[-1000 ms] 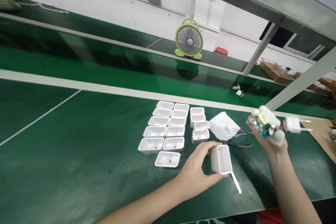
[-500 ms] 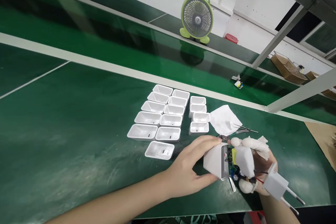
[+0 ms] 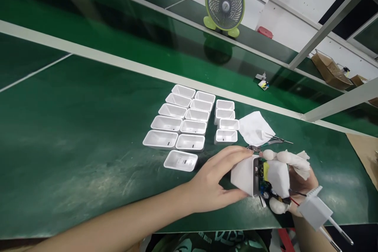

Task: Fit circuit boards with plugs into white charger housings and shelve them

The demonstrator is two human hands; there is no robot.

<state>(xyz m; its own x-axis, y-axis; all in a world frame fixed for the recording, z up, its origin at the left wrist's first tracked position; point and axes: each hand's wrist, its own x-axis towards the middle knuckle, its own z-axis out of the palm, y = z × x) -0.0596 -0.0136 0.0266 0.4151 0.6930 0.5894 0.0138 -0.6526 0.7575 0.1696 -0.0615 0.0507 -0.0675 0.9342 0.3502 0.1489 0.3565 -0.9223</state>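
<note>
My left hand [image 3: 209, 183] is closed around a white plastic housing [image 3: 242, 178], whose open end faces right. At that opening sits a circuit board [image 3: 262, 179] with a yellow part; whether its edge is inside cannot be told. My right hand [image 3: 301, 179], with white covers on its fingertips, grips the board from above and below. A white wrapped block [image 3: 278, 178] lies between those fingers, against the board. From the board, red and black wires run to a white two-pin plug piece [image 3: 315, 208], which hangs beside my right palm.
Several open white housings [image 3: 191, 141] stand in rows to the left, with a shallower white shell [image 3: 180, 160] in front. Behind my hands lie a white cloth [image 3: 256, 128], tweezers [image 3: 280, 138] and pliers [image 3: 254, 148]. A green fan [image 3: 225, 4] stands on the far ledge; cardboard [image 3: 364, 153] lies right.
The view has tilted down slightly, so the bench and its rows sit higher in the picture. Both hands keep their holds, and the housing and board stay nearly the same distance apart.
</note>
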